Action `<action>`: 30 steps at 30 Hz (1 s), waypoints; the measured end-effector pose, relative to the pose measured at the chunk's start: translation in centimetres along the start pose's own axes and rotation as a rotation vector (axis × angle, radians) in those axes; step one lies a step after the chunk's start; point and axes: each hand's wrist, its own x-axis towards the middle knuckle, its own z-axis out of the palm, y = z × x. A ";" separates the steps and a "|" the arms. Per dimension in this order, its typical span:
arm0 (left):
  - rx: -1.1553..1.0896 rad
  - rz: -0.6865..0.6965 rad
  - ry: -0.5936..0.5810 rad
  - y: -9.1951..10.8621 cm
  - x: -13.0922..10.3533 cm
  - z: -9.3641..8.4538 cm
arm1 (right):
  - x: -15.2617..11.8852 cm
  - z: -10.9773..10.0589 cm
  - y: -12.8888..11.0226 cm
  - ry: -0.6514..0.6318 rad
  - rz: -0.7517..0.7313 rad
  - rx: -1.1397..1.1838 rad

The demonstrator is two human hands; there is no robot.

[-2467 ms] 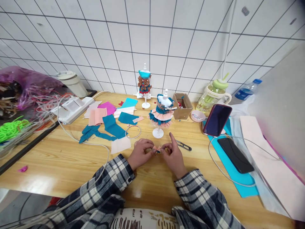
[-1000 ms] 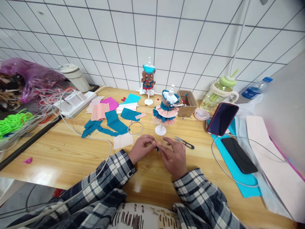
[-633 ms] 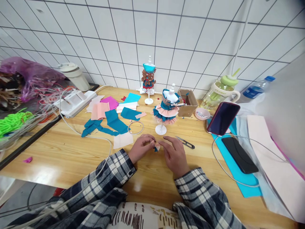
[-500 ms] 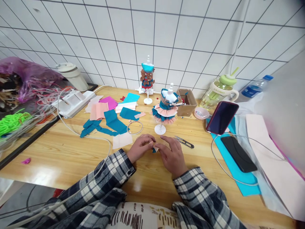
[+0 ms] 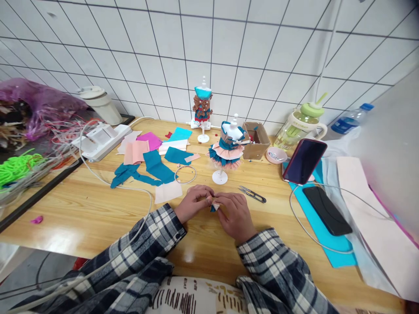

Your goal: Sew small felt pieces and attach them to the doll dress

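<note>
Between my hands is a small folded piece of teal and pale pink paper [image 5: 214,206]. My left hand [image 5: 195,203] pinches it from the left, fingers bent. On its right side, my right hand [image 5: 236,214] grips it with thumb and curled fingers. Just beyond stands a small white mannequin in a ruffled teal and pink dress [image 5: 228,150]. Behind it, a second mannequin wears a brown, blue and red dress [image 5: 202,107]. Thread snips [image 5: 252,194] lie right of my hands, and a thin ring [image 5: 185,175] lies beyond my left hand.
Teal paper pieces [image 5: 159,166] and pink ones lie at left centre, near a white power strip [image 5: 106,141] whose cable crosses the table. A cardboard box [image 5: 256,146], pink bowl [image 5: 276,155], bottles and two phones [image 5: 327,210] are at right.
My right hand's raised fingers have curled down and in, closing round the small paper piece. The piece has tilted slightly; my left hand has barely moved.
</note>
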 end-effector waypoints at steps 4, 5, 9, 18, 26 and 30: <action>0.008 0.024 -0.008 -0.2 -0.1 0.0 | 0.0 -0.1 0.0 0.002 -0.030 -0.064; 0.017 0.024 -0.013 -0.2 -0.2 0.0 | 0.0 -0.2 -0.1 0.006 -0.030 -0.067; -0.010 -0.009 -0.058 0.0 -0.2 -0.3 | 0.0 -0.1 -0.2 0.026 0.028 0.030; -0.081 -0.018 0.069 0.1 -0.5 -0.1 | 0.1 0.8 1.1 0.055 0.622 0.535; 0.002 -0.001 0.134 0.0 0.0 0.7 | 0.4 0.6 0.8 0.024 0.694 0.668; 0.020 -0.007 0.115 0.0 -0.1 0.5 | 0.3 0.5 1.1 0.047 0.597 0.522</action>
